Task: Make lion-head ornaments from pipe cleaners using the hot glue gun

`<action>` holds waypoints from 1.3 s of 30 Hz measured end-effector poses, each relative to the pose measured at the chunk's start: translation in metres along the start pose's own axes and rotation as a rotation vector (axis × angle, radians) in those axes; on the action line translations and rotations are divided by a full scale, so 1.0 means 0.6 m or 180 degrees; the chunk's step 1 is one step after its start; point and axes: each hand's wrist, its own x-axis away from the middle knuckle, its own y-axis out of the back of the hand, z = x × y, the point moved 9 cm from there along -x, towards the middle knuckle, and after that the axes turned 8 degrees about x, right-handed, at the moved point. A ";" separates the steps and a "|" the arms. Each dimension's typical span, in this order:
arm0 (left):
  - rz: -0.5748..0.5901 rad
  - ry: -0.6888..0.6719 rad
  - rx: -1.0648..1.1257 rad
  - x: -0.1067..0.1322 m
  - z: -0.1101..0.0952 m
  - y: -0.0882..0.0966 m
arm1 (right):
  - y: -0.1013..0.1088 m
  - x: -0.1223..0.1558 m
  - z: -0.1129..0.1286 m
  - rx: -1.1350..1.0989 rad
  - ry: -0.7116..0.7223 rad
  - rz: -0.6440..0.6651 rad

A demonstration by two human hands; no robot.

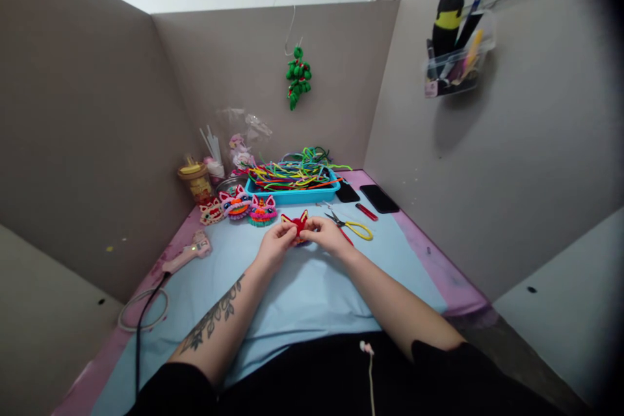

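Observation:
Between my two hands is a small red pipe-cleaner lion head with pointed yellow-edged ears, held just over the blue cloth. My left hand pinches its left side, thumb and fingers pressed together. On the other side my right hand grips it with thumb and fingertips. The lower part of the piece is mostly hidden by the fingers. Close to the right hand lie scissors with yellow and red handles, blades apart. Several finished lion heads in pink, orange and teal stand to the left.
Behind the hands, a blue tray overflows with colourful pipe cleaners. A pink glue gun with its cord lies left. Two phones and a red cutter are at right. Grey partitions enclose the table; a green ornament hangs behind.

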 end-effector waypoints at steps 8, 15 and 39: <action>0.0129 0.0437 0.0471 0.010 0.011 -0.019 | -0.026 0.008 0.016 -0.0929 0.0006 0.0403; 0.0082 0.0669 0.0738 0.009 0.023 -0.012 | -0.013 0.010 0.022 -0.0538 0.0275 0.0182; -0.0155 -0.1331 -0.1882 0.035 -0.063 -0.013 | -0.005 0.014 0.010 -0.0436 0.0078 -0.0296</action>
